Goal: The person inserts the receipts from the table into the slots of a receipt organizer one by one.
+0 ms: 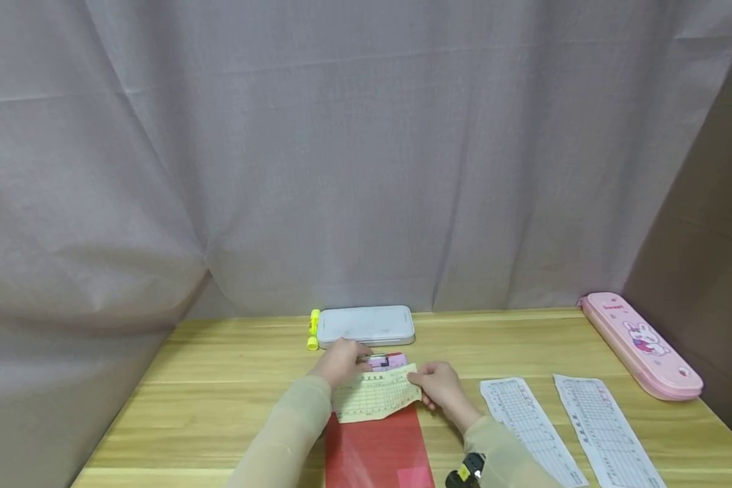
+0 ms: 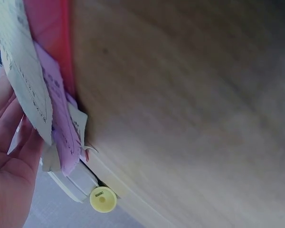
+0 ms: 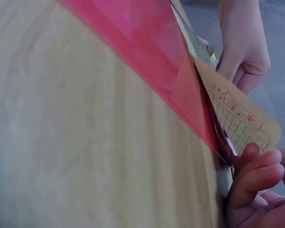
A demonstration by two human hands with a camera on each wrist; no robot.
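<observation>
A yellow printed paper form (image 1: 375, 395) with a torn lower edge is held over the upper part of a red folder (image 1: 375, 444). My right hand (image 1: 442, 388) pinches the form's right edge between thumb and fingers. At the form's upper left is my left hand (image 1: 341, 362), its fingers on the paper beside a metal clip (image 1: 378, 361). Purple paper (image 2: 61, 114) shows beneath the form in the left wrist view. Red print marks the form (image 3: 240, 116) in the right wrist view, where my right fingers (image 3: 256, 178) curl at its lower edge.
Behind the folder lie a pale grey case (image 1: 366, 324) and a yellow highlighter-like stick (image 1: 313, 330). Two white printed slips (image 1: 533, 427) (image 1: 606, 430) lie to the right. A pink pencil case (image 1: 643, 346) rests at the table's right edge. Grey curtain (image 1: 366, 156) closes off the back.
</observation>
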